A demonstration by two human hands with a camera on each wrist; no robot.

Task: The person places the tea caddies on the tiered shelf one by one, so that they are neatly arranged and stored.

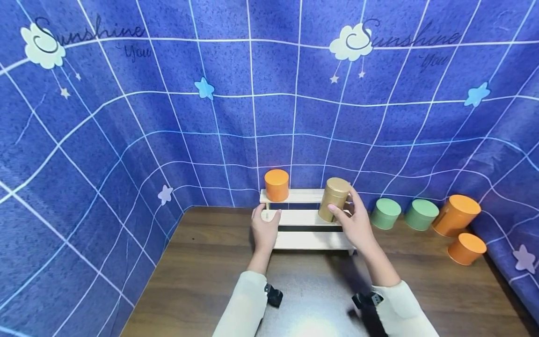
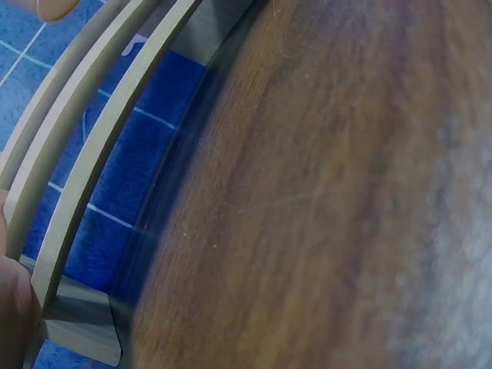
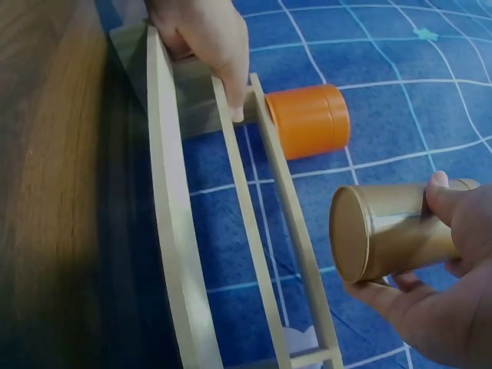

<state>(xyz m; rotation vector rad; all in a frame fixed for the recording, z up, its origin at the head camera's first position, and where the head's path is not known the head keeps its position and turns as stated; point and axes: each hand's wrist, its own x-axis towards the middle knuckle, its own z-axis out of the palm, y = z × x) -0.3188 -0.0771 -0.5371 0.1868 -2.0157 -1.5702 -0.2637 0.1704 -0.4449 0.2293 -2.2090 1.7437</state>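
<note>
Above the right part of a pale three-tiered rack (image 1: pixel 311 240), a gold canister (image 1: pixel 332 202) is held slightly tilted, apart from the steps, pinched between thumb and fingers by the right hand's grip (image 1: pixel 357 223). At the rack's left end, the middle step (image 1: pixel 299 217) is held by the left hand's grip (image 1: pixel 265 231), thumb and fingers set to either side. On the top step (image 1: pixel 306 195), at left, an orange tin (image 1: pixel 276 186) is stood upright. On the tabletop (image 1: pixel 412 276), at far right, two green canisters (image 1: pixel 385 214) are lined up, with a tall orange canister (image 1: pixel 456 216) just beside them and a short orange canister (image 1: pixel 466 249) nearer.
</note>
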